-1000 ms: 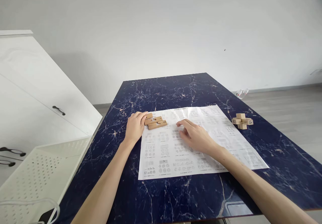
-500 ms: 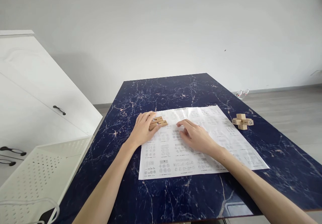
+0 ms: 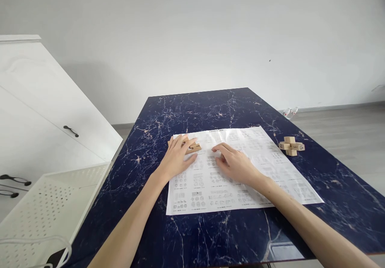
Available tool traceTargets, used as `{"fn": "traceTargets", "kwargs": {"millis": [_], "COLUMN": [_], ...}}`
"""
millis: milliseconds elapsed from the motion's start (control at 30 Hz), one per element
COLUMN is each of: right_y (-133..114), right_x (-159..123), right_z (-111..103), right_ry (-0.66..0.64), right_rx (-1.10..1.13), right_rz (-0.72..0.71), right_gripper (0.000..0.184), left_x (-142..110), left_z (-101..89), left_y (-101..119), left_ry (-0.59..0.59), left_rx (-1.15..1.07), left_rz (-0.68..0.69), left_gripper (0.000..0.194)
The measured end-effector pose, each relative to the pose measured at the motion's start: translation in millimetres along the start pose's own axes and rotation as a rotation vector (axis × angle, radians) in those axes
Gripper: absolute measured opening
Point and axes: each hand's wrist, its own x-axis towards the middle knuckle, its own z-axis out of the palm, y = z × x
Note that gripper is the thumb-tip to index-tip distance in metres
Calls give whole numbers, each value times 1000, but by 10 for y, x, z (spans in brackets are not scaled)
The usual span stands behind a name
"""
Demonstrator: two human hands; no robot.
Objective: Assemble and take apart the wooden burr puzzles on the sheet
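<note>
Spread fingers of my left hand lie over several flat, notched wooden puzzle pieces at the upper left of a printed sheet. They cover most of the pieces; only the right ends and a bit at the left edge show. The thumb points right, just below the pieces. Near the middle of the sheet, my right hand rests on the paper with loosely bent fingers and the thumb apart, and nothing is seen in it. Rows of small diagrams cover the sheet.
An assembled wooden burr puzzle with marked ends stands right of the sheet on the dark blue marbled table. White cabinets and a white perforated shelf flank the table at left. A wall rises behind it.
My left hand has moved right from the left side of the wooden pieces and now spreads over them. The right hand has stayed in place.
</note>
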Motion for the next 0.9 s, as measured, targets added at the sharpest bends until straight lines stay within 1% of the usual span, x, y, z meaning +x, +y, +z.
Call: {"fn": "traceTargets", "kwargs": {"millis": [33, 100, 233, 400, 500, 633, 733, 900], "right_y": [4, 11, 11, 4, 3, -1, 3, 27], "right_x": [0, 0, 3, -2, -6, -4, -2, -4], "right_z": [4, 11, 15, 16, 15, 12, 19, 49], "right_ry": [5, 7, 1, -3, 1, 0, 5, 12], "right_rx": [-1, -4, -10, -7, -14, -12, -16, -13], "right_rz": [-5, -12, -15, -14, -15, -15, -23, -35], "right_gripper": [23, 23, 23, 23, 23, 25, 24, 23], "left_x": [-5, -6, 18, 26, 17, 14, 18, 24], "left_z": [8, 17, 14, 18, 26, 24, 18, 15], "left_y": [16, 44, 73, 68, 62, 63, 64, 12], "left_ry": [-12, -20, 27, 54, 56, 29, 21, 38], "left_rx": [8, 6, -28, -22, -2, 49, 66, -6], "left_rz": [5, 26, 58, 18, -5, 16, 20, 15], "left_gripper": [48, 42, 30, 21, 23, 37, 34, 29]}}
